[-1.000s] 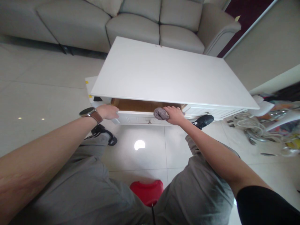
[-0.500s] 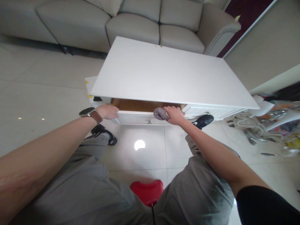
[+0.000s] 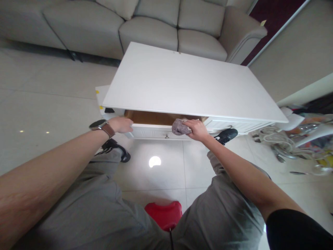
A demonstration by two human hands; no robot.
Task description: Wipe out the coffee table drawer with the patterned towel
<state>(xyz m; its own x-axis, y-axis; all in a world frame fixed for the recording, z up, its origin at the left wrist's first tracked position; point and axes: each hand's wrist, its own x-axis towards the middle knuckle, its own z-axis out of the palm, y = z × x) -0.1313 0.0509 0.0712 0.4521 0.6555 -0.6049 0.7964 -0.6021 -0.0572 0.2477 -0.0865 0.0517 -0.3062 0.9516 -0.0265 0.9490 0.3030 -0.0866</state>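
A white coffee table (image 3: pixel 192 80) stands before me, with its left front drawer (image 3: pixel 147 133) pulled part way out and brown wood showing inside. My left hand (image 3: pixel 121 124) grips the left end of the drawer front, fingers curled over its edge. Bunched in my right hand (image 3: pixel 197 130) is a grey-brown cloth (image 3: pixel 180 127), pressed against the top edge of the drawer front toward its right end. A small metal knob (image 3: pixel 167 136) sits on the drawer front, left of the cloth.
Behind the table runs a grey sofa (image 3: pixel 148 33). A red stool (image 3: pixel 165 213) shows between my legs. At the right, cables (image 3: pixel 273 139) and assorted items lie on the tiled floor. A white panel with yellow marks (image 3: pixel 100 93) is by the table's left end.
The cloth has shifted slightly in my right hand and looks looser, less tightly rolled. My left hand keeps its hold on the drawer. The drawer stays part way out.
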